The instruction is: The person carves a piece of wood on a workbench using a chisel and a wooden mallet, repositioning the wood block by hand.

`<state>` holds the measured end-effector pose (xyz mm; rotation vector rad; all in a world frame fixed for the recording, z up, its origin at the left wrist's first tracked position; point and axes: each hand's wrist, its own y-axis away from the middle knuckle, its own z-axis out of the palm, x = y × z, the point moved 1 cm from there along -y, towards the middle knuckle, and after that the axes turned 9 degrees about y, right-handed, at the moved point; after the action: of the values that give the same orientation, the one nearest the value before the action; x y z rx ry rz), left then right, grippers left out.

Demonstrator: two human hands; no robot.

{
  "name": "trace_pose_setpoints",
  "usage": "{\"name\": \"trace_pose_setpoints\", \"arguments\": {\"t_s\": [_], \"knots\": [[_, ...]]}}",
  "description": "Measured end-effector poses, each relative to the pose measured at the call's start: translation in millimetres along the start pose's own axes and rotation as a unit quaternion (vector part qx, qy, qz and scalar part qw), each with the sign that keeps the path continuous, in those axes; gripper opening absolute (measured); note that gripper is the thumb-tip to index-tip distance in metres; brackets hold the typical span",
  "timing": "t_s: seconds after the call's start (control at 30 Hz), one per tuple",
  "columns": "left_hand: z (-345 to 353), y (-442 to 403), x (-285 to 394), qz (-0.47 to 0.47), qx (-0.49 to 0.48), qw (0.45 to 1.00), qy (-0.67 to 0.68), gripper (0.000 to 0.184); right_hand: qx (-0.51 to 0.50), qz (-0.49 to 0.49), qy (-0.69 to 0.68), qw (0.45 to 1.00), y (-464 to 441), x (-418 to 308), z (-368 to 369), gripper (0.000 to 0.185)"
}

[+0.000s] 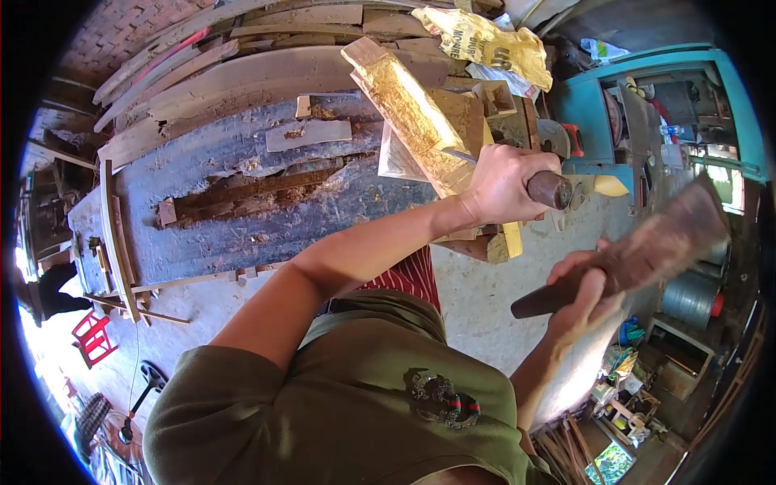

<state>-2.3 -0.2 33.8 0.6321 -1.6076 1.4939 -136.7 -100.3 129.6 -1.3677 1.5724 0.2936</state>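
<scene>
My left hand [511, 182] is wrapped around the dark wooden handle of a chisel [550, 191]. The thin metal blade points left, its tip at the surface of a long, brightly lit piece of wood [408, 109], though I cannot tell how deep it sits. That piece lies slanted across the workbench, over other wood blocks. Lower right, my right hand [584, 301] grips a dark wooden mallet [647, 242] by its narrow end. The mallet's wide end is raised to the right, apart from the chisel and blurred by motion.
A worn, dark bench top [234, 178] with a long split stretches left, bearing a flat offcut [309, 136]. Stacked planks [267, 77] and a yellow sack [493, 44] lie behind. Right stands a teal cabinet [594, 121]. A red stool [94, 339] is on the floor at left.
</scene>
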Motion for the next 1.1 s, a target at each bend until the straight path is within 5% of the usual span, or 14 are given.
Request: {"name": "trace_pose_setpoints", "arguments": {"t_s": [0.07, 0.27, 1.03, 1.1], "knots": [[-0.4, 0.8, -1.3, 0.000, 0.004, 1.000, -0.012, 0.028, -0.070, 0.110, 0.030, 0.991, 0.2, 3.8, 3.6, 0.035], [-4.8, 5.8, -16.0, -0.012, -0.016, 0.999, -0.037, 0.029, -0.112, 0.166, -0.021, 0.980, 16.5, 24.8, 21.9, 0.047], [-10.8, 3.7, -8.1, -0.018, 0.026, 0.999, 0.018, 0.024, -0.069, 0.093, -0.049, 0.992, 14.2, 11.0, 21.5, 0.053], [-13.4, 4.7, -6.9, -0.005, 0.021, 1.000, 0.020, 0.021, -0.066, 0.080, 0.031, 0.994, 14.8, 7.6, 27.8, 0.045]]}}
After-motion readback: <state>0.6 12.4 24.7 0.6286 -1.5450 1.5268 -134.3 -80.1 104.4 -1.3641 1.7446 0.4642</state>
